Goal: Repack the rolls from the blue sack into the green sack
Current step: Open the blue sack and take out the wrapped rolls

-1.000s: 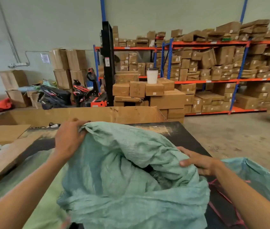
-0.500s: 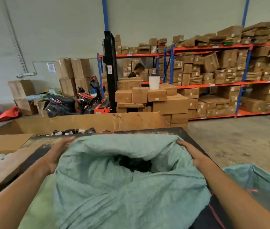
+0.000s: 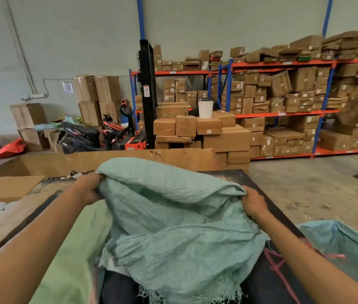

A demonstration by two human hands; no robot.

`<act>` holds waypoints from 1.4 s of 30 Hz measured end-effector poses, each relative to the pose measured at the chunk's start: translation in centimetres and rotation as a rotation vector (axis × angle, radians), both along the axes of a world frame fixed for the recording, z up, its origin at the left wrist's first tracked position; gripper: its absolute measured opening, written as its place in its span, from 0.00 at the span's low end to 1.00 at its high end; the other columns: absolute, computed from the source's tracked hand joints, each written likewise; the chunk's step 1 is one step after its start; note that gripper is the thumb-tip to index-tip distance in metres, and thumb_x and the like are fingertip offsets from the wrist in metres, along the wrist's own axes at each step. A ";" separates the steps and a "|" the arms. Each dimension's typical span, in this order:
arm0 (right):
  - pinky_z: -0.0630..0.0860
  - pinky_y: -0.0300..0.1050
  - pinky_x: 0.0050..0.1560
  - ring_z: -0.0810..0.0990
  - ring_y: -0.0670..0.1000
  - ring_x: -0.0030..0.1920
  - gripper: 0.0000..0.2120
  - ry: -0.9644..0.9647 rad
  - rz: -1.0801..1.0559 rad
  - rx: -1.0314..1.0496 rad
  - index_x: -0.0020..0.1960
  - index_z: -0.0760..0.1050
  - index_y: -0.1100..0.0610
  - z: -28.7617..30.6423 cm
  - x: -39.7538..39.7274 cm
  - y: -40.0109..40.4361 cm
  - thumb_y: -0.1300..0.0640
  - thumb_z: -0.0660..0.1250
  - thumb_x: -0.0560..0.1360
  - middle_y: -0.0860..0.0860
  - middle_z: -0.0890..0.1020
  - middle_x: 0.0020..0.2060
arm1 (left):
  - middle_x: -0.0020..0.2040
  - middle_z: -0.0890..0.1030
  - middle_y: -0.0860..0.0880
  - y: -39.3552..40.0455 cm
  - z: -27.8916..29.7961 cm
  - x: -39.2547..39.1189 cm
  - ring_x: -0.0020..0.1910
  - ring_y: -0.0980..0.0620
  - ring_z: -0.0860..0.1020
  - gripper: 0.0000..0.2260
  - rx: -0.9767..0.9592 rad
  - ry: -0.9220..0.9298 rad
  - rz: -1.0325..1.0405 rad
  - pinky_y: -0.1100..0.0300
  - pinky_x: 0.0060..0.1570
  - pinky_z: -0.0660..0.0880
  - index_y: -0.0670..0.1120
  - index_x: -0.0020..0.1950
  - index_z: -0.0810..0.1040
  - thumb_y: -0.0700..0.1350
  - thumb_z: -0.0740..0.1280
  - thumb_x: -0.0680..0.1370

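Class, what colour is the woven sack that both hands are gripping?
Pale teal green, with frayed edges; the woven sack shows best in the head view.

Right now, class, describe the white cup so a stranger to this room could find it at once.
Start at the orange-and-blue shelving along the back wall. In front of its left end, right of the black forklift mast, is a pile of brown cartons. The white cup stands upright on that pile: the only white, round, dark-lidded thing among brown boxes.
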State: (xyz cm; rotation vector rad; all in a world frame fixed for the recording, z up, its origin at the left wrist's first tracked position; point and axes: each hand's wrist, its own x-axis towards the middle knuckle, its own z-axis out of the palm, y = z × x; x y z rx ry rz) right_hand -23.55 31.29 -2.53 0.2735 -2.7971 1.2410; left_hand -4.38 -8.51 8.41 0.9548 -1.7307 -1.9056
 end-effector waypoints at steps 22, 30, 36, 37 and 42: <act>0.75 0.45 0.49 0.78 0.54 0.53 0.04 0.026 0.395 0.296 0.40 0.81 0.44 4.4 0.1 0.6 0.51 0.73 0.73 0.43 0.80 0.42 | 0.62 0.73 0.36 -2.9 -3.4 1.2 0.58 0.34 0.75 0.34 -0.558 -0.382 0.329 0.42 0.56 0.75 0.40 0.67 0.67 0.59 0.72 0.71; 0.77 0.54 0.55 0.79 0.59 0.56 0.14 0.004 0.136 0.085 0.60 0.77 0.60 4.0 0.6 -3.6 0.63 0.58 0.77 0.57 0.82 0.54 | 0.69 0.74 0.45 1.3 -4.4 1.0 0.69 0.43 0.71 0.17 0.726 0.122 0.087 0.46 0.69 0.66 0.43 0.71 0.70 0.47 0.58 0.83; 0.80 0.52 0.43 0.80 0.62 0.47 0.18 -0.550 -0.110 -1.012 0.58 0.78 0.64 5.9 -1.0 -1.0 0.56 0.54 0.80 0.63 0.83 0.50 | 0.51 0.82 0.35 2.6 -4.2 3.8 0.49 0.37 0.82 0.14 0.462 -0.020 -0.380 0.44 0.50 0.79 0.36 0.55 0.82 0.39 0.60 0.77; 0.80 0.53 0.42 0.80 0.62 0.46 0.19 -0.567 -0.100 -1.009 0.53 0.79 0.64 6.1 -1.0 -0.6 0.57 0.52 0.80 0.62 0.83 0.46 | 0.51 0.82 0.34 2.0 -4.2 4.3 0.46 0.37 0.82 0.13 0.411 -0.056 -0.446 0.45 0.49 0.79 0.35 0.53 0.82 0.39 0.63 0.74; 0.79 0.54 0.43 0.78 0.63 0.43 0.09 -0.612 -0.045 -0.829 0.41 0.67 0.60 5.4 -2.7 2.3 0.63 0.53 0.62 0.61 0.80 0.39 | 0.55 0.81 0.34 -4.9 -2.5 6.0 0.48 0.41 0.83 0.33 -0.012 -0.269 -0.521 0.51 0.45 0.82 0.36 0.57 0.77 0.39 0.82 0.54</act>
